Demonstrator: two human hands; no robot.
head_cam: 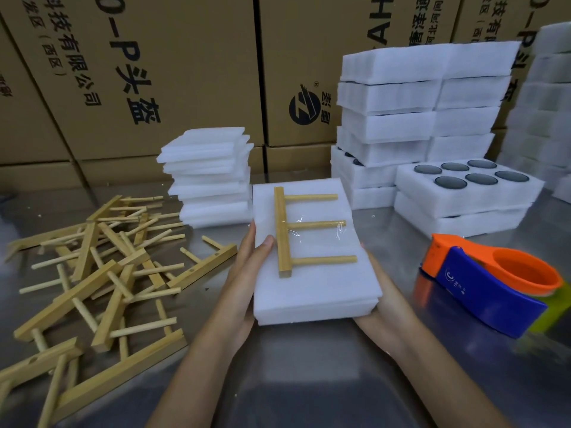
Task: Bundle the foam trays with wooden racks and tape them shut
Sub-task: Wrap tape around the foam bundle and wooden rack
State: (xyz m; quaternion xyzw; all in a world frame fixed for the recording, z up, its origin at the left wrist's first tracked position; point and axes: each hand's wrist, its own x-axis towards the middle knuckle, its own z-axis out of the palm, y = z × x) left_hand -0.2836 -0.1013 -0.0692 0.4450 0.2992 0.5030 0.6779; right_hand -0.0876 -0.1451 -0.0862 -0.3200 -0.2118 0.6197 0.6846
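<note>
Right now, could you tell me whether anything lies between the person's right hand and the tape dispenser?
Nothing visible does. The right hand holds the right edge of the foam bundle, and only bare metal table separates it from the tape dispenser, which sits just to its right.

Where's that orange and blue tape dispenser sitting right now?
The orange and blue tape dispenser lies on the metal table at the right of the head view, beside the right hand.

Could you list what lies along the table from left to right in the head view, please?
Pile of loose wooden racks → left hand → foam bundle with a wooden rack taped on top → right hand → tape dispenser.
</note>
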